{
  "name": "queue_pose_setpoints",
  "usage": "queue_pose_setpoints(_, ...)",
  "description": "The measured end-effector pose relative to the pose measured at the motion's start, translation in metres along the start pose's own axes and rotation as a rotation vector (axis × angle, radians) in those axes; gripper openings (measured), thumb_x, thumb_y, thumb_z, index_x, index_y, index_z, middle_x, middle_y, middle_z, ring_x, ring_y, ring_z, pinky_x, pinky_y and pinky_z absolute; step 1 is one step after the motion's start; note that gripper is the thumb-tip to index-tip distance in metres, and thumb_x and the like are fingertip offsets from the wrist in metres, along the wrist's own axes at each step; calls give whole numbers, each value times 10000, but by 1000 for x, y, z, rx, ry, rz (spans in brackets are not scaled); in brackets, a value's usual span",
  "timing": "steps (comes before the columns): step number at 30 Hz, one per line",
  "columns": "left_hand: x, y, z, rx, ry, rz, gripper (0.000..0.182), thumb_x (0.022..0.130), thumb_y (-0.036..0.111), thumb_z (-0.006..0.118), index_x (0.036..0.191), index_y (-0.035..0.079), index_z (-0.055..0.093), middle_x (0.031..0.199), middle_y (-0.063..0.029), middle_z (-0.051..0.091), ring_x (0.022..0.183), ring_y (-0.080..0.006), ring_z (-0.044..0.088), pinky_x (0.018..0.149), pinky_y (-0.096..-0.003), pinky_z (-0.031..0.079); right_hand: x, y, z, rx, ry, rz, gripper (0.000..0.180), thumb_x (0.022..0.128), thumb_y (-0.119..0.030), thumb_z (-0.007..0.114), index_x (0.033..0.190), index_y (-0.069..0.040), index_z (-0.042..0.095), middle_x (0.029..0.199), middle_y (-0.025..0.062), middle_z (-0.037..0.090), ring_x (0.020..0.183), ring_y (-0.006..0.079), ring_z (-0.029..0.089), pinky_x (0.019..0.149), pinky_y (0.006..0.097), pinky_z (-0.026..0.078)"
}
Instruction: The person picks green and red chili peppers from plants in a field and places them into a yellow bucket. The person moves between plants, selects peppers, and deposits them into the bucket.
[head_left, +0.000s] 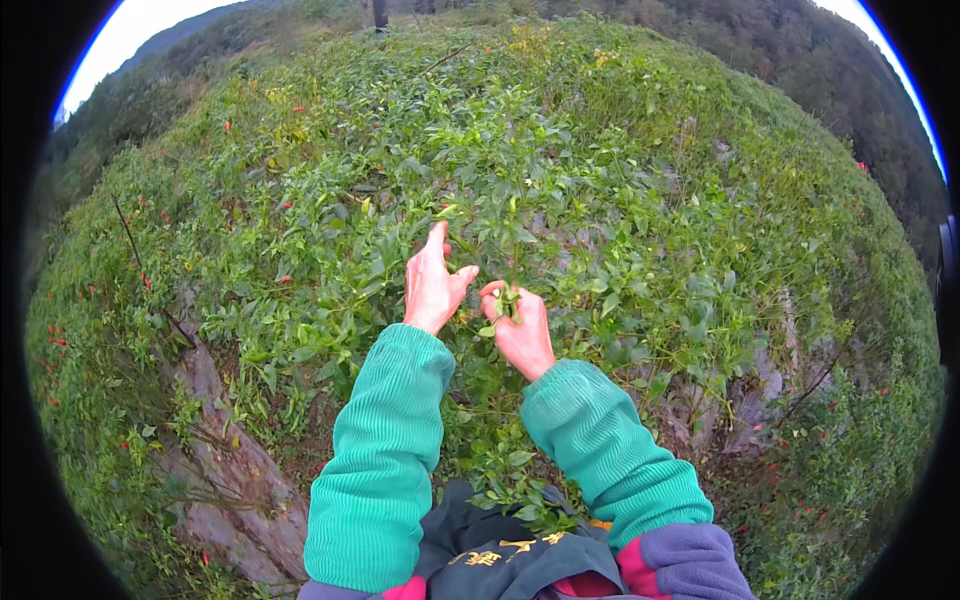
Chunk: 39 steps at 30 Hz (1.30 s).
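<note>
Both bare hands reach out over pepper plants (480, 157), with green corduroy sleeve covers up to the wrists. My left hand (437, 281) is stretched forward, its index finger at a pale green chili pepper (448, 211) and its thumb apart; nothing is seen held in it. To the right and a little nearer, my right hand (523, 322) is closed around a small leafy pepper sprig (507, 301). Leaves of a plant (517, 480) rise in front of the dark apron (517, 562), which bears yellow writing.
Red chili peppers (145, 281) dot the plants on both sides. Grey plastic ground film (232, 480) runs along the lower left, with more film (757, 397) at the right. A thin bare stick (131, 232) leans at the left. A dark upright post-like shape (380, 15) stands far off.
</note>
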<state>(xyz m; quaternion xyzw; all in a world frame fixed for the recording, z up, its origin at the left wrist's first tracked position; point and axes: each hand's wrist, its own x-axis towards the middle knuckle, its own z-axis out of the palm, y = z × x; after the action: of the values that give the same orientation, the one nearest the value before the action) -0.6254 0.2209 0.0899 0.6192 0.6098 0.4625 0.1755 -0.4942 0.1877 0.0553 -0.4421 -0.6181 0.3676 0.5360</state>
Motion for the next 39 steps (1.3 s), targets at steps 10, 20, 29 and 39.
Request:
queue_pose_setpoints(10,-11,-19,17,-245,44,84,677,652,-56,681,1276,72,452,906,-131,629,779,-185,595,719,-322,491,61,5,0,-547,-100,-345,314,692,20,586,1004,-8,584,817,208,583,773,376,576,668,415,461)
queue_pose_setpoints(20,-27,-34,-7,-172,-133,4,954,616,-6,735,1401,140,213,1208,-125,502,1083,-266,486,936,-406,403,69,43,-19,-238,56,-131,95,764,-14,620,858,0,627,704,52,626,657,108,554,607,287,460)
queue_pose_setpoints(29,-17,-29,33,318,-34,473,396,680,69,656,1063,85,552,980,-67,533,996,-224,455,851,-365,316,42,36,-22,250,-67,290,132,742,-84,693,838,-17,632,760,23,632,681,117,562,634,278,456)
queue_pose_setpoints(39,-59,-60,21,-359,8,99,194,691,5,652,874,68,644,836,-49,557,855,-211,512,749,-329,439,16,41,-13,206,-105,68,143,743,-94,702,844,-18,635,746,10,628,678,83,536,626,271,452)
